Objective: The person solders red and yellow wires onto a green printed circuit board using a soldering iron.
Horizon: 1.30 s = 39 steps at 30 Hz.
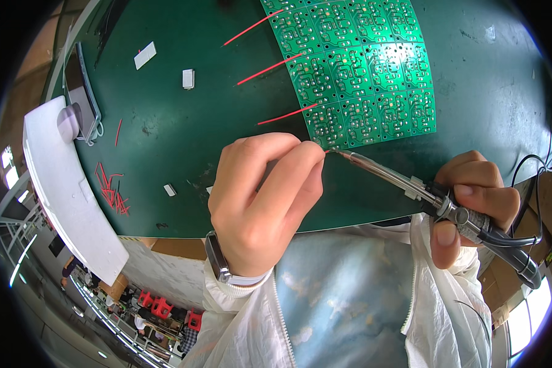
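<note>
My right hand (481, 199) is closed round a soldering iron (389, 175) with a metal barrel and a thick black cable. Its tip reaches left to the near edge of a green circuit board panel (380, 73). My left hand (267, 193) pinches a short red wire (329, 151), and only its end shows beside the iron's tip. Three more red wires stick out leftward from the panel's left side: a far one (253, 27), a middle one (268, 69) and a near one (287, 115). Rows of silvery solder joints cover the panel.
Loose red wires (111, 193) lie in a pile on the green table (159, 135), left of my left hand. Small white blocks (189, 78) are scattered farther back. A white curved panel (73, 190) borders the table's left side. Black cables (527, 165) run at the right.
</note>
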Tool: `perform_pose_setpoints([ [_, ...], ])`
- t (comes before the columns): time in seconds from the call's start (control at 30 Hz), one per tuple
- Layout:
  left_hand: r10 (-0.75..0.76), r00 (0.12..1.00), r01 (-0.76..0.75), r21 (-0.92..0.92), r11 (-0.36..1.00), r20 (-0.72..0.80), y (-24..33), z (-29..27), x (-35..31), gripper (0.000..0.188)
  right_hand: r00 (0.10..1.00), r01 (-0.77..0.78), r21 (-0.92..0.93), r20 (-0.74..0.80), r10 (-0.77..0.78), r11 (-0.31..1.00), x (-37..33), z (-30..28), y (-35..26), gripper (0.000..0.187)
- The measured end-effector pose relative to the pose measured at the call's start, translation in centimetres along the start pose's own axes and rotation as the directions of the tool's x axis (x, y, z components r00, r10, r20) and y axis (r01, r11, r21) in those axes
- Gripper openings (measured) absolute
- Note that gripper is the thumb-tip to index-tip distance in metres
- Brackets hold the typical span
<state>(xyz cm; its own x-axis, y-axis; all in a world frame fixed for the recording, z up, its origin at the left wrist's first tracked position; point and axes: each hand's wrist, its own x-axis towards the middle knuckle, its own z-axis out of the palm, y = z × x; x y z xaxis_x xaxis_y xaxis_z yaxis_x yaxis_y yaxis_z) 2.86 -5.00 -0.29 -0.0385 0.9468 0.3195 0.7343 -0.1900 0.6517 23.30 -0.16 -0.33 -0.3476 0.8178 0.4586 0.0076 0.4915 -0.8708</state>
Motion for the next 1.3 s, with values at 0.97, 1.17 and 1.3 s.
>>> perform_pose_setpoints([
  [0.97, -0.003, 1.0, 0.002, 0.071, 0.998, 0.024, 0.9, -0.7, 0.0, 0.03, 0.996, 0.042, 0.066, -0.082, -0.037, 0.997, 0.0, -0.4, -0.1, 0.034],
  [1.17, -0.01, 1.0, 0.011, 0.075, 0.997, -0.007, 1.3, -0.6, 0.3, 0.026, 0.989, 0.052, 0.087, -0.143, -0.039, 0.995, -0.3, -0.6, 0.2, 0.034],
  [1.3, -0.002, 1.0, 0.003, 0.052, 0.999, -0.027, 1.8, 0.1, 0.5, 0.027, 0.968, 0.063, 0.035, -0.245, -0.053, 0.997, -0.9, -1.0, 0.5, 0.038],
])
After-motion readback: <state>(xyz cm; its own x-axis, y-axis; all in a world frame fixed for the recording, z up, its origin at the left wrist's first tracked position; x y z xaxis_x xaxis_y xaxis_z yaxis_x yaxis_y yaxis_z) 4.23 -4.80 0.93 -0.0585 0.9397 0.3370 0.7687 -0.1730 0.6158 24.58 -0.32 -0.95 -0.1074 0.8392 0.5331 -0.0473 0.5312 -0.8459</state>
